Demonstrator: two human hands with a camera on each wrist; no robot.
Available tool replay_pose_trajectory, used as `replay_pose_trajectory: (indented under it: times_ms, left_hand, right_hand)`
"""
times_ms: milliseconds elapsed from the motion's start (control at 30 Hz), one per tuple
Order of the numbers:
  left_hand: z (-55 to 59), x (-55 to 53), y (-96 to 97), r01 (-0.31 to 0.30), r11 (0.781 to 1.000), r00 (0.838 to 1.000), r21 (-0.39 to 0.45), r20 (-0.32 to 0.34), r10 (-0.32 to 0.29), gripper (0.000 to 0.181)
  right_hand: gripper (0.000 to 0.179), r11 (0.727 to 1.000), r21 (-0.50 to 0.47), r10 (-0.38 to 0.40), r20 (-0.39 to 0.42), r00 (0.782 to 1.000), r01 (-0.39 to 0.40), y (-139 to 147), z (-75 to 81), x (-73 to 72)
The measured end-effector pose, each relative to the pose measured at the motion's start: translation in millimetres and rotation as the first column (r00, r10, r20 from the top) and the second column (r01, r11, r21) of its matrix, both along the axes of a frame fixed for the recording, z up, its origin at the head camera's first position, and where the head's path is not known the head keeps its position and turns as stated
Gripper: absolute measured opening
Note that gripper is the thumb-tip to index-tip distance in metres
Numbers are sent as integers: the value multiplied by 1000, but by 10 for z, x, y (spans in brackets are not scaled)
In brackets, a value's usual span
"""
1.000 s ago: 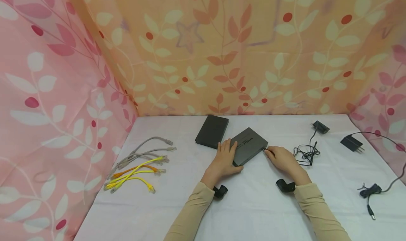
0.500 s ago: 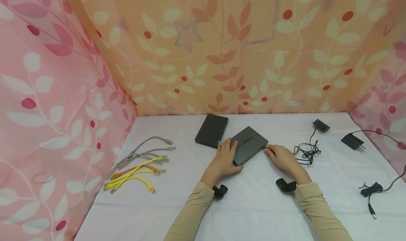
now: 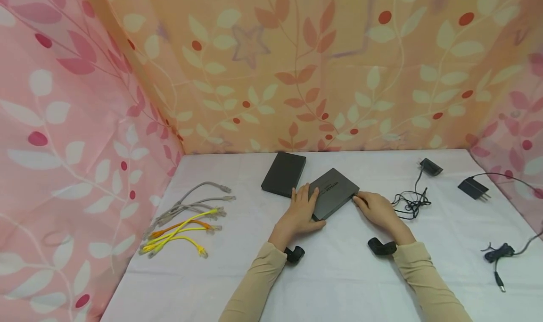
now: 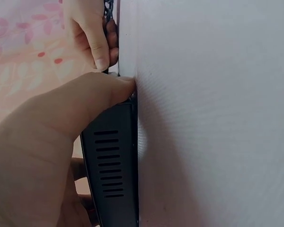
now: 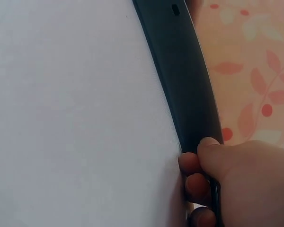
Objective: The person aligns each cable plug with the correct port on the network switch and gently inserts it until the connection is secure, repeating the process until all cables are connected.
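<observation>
Currently, the left hand (image 3: pixel 299 213), fingers extended, rests on the switch (image 3: pixel 335 193), right of the box (image 3: pixel 283 173), while the right hand (image 3: pixel 377 212) pinches the cord (image 3: pixel 411 203) at the corner away from the box; probably light, stiff and slick, the switch suits an edge grip.

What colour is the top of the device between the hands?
The device is dark grey on top; the head view shows it best.

On the tabletop (image 3: pixel 331 284), cables (image 3: pixel 183 225) are laid left; a network device (image 3: pixel 337 192) is placed centrally, with a box (image 3: pixel 283 173) set behind it to the left; two power adapters (image 3: pixel 473 188) are spread right.
</observation>
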State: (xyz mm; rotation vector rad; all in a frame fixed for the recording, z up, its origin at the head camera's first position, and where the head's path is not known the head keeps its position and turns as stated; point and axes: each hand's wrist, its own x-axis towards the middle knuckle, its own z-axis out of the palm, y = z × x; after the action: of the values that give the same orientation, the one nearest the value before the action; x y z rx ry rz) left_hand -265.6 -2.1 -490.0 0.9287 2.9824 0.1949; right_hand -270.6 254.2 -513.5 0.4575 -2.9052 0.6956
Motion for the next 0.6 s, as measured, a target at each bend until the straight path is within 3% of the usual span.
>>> replay_pose_trajectory:
  times_ms: [367,600]
  left_hand:
    - [14,-6,-34,-14,1000,1000,-11,-13,14,94]
    - [3,-16,-54,0,999,1000,34,20,-1,99]
  right_hand:
    - [23,1000,-12,-7,21,1000,7,-32,50,-4]
    - [21,994,106,-31,-51,998,36,-20,104,21]
